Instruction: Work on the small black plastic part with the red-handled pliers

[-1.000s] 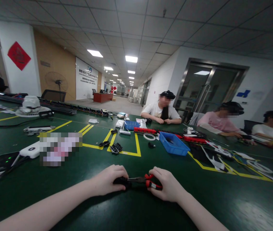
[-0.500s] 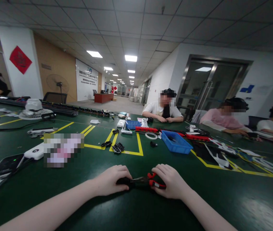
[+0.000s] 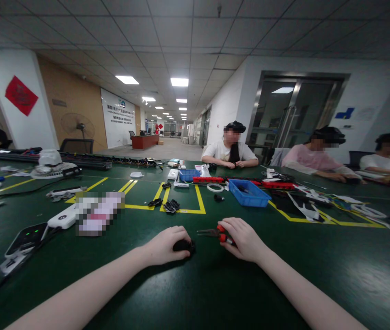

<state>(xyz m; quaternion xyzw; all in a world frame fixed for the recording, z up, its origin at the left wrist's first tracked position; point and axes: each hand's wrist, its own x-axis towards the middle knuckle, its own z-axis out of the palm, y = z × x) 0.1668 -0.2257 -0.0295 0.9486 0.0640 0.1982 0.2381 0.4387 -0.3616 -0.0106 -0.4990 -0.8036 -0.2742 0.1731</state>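
Near the middle of the green table, my left hand (image 3: 167, 245) is wrapped round a small black part (image 3: 184, 246), whose right end shows past the fingers. My right hand (image 3: 244, 239) grips red-handled pliers (image 3: 225, 235). The metal jaws of the pliers point left and stand a little apart from the black part. Beyond my hands, small black pieces (image 3: 171, 206) lie by yellow tape lines, and a dark round piece (image 3: 218, 198) rests near a white ring (image 3: 215, 187).
A blue tray (image 3: 249, 194) stands ahead to the right, with red strips (image 3: 208, 180) behind it. On the left lie a white power bank (image 3: 64, 217) and a black device (image 3: 28, 238). Several people sit around the table (image 3: 140, 302).
The plier jaws have come away from the black part, leaving a gap. The pliers' handles are still in my right hand, and the whole view has shifted slightly.
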